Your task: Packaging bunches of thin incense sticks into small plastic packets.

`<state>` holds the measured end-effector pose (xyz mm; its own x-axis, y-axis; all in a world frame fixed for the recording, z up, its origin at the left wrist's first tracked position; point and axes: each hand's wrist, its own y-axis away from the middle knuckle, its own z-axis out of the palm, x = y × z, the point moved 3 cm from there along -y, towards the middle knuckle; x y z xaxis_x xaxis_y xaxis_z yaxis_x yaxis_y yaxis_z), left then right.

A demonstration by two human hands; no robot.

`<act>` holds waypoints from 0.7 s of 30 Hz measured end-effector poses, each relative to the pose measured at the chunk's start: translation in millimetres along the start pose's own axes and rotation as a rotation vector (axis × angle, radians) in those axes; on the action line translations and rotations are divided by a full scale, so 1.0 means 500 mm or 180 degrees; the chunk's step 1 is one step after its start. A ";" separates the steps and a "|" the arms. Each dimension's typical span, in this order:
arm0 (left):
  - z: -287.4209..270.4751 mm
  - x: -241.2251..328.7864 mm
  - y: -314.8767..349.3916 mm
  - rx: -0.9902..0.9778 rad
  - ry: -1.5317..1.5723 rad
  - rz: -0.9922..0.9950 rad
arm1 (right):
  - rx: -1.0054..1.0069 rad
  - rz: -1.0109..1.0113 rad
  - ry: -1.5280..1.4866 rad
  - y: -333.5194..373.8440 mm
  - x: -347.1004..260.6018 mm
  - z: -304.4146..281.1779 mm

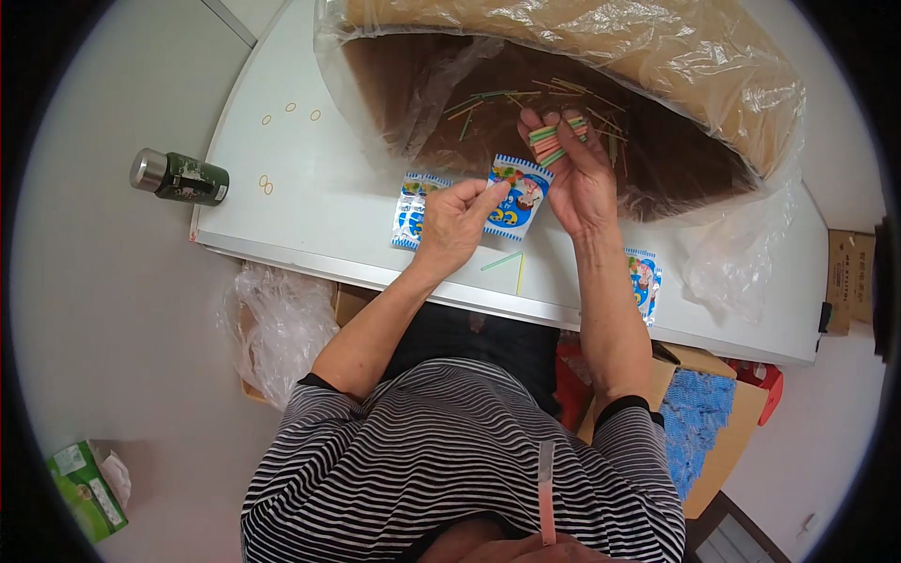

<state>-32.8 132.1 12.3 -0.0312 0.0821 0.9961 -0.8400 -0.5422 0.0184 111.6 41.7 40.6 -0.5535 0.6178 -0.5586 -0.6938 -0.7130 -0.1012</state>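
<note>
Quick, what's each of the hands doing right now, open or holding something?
Left hand: closed, pinching a blue-and-white packet.
Right hand: closed, holding a bundle of thin colored sticks.

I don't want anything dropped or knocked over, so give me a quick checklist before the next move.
1. Left hand gripping the held packet: ok.
2. Right hand holding the bundle of coloured sticks: ok.
3. Held packet still sealed: cannot tell.
4. Table front free of loose sticks: not ok, a green stick and a yellow stick lie there.
5. Dark green bottle away from both hands: ok, far left.
</note>
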 end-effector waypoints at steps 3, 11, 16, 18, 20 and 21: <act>0.007 0.001 -0.001 0.0032 0.0463 -0.0203 | 0.0057 0.0042 0.0071 0.009 0.014 0.005; 0.010 -0.020 -0.002 0.0012 0.0482 -0.0310 | 0.0275 0.0227 0.0028 0.017 0.031 0.004; 0.002 -0.014 0.009 -0.0032 -0.0189 0.0123 | 0.0137 -0.0015 0.0063 0.006 0.007 -0.015; 0.002 -0.013 0.011 -0.0074 -0.0214 0.0209 | 0.0033 -0.0099 0.0032 0.003 -0.003 -0.012; 0.005 -0.012 0.013 -0.0070 -0.0076 0.0052 | 0.0076 -0.0128 -0.0007 0.003 -0.009 -0.009; 0.004 -0.013 0.012 -0.0072 -0.0074 0.0054 | 0.0076 -0.0130 -0.0004 0.005 -0.010 -0.008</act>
<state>-36.5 126.9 5.9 -0.0333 0.0535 0.9980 -0.8515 -0.5243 -0.0003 114.3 35.8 39.8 -0.5250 0.6466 -0.5534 -0.7265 -0.6792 -0.1043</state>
